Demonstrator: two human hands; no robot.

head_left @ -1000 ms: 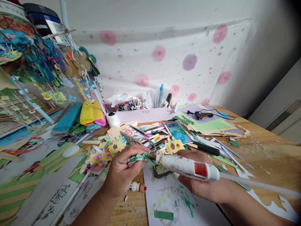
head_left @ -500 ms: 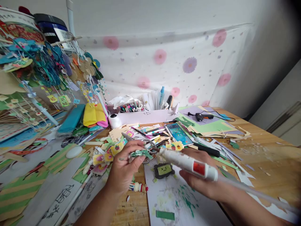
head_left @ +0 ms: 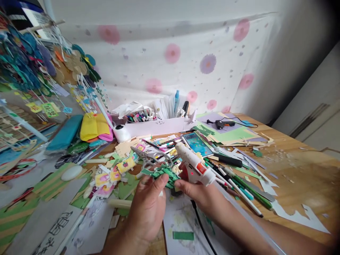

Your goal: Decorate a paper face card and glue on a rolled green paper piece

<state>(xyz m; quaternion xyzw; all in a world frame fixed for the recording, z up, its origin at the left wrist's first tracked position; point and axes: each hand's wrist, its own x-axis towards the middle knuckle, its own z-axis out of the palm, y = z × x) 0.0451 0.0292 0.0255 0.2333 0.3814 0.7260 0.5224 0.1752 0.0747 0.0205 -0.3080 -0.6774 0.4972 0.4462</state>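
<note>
Between thumb and fingers, my left hand [head_left: 148, 205] grips a crumpled green paper piece [head_left: 166, 174]. My right hand [head_left: 205, 198] holds a white glue gun [head_left: 195, 164], its nozzle pointing away and to the left, a red light glowing on its side. The right thumb and fingertip also touch the right end of the green piece. Just beyond the hands lie scissors [head_left: 148, 156] with their blades partly spread. Below, a green paper strip [head_left: 183, 235] rests on a stained white sheet [head_left: 172, 217]. A small dark item under the green piece is mostly hidden.
A black cord [head_left: 199, 219] runs down from the glue gun. Pens [head_left: 247, 191], paper scraps and a phone [head_left: 196, 143] crowd the table. At the back stand a pen box [head_left: 156, 128] and a second, black glue gun [head_left: 224, 124]. Paper ornaments [head_left: 71, 63] hang at left.
My right hand has come left to meet my left hand, its fingers now touching the green piece. The glue gun has turned more upright. The view has shifted slightly to the right.
</note>
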